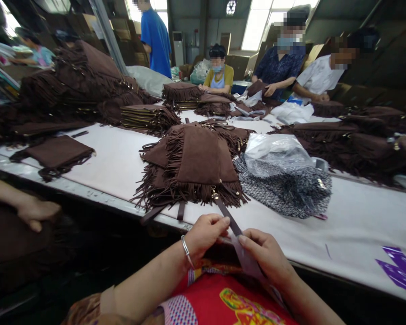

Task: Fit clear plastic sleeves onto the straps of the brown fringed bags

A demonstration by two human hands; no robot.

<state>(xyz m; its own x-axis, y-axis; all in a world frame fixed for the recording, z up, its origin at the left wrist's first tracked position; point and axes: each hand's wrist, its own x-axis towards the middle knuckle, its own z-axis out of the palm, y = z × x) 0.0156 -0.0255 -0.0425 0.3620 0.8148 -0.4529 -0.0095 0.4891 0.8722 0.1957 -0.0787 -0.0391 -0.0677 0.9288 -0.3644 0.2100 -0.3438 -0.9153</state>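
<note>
A dark brown strap [229, 214] runs from a gold clasp [215, 194] on a fringed brown bag [200, 155] down towards my lap. My left hand [208, 231], with a silver bangle at the wrist, pinches the strap's left edge between thumb and fingers. Lower down, my right hand [265, 253] closes on the same strap with the thumb on top. A thin translucent strip [245, 259] hangs at the strap beneath my hands; its lower end fades into shadow. The bag lies flat on a stack of similar bags at the table's near edge.
A black-and-white knitted-looking bundle [284, 187] under clear plastic [277, 153] lies right of the stack. Brown bags are heaped [77, 85] at left and along the right. Purple wrappers [401, 268] lie on the white table [358, 216]. A co-worker's hand [37, 212] is at left; several people work behind.
</note>
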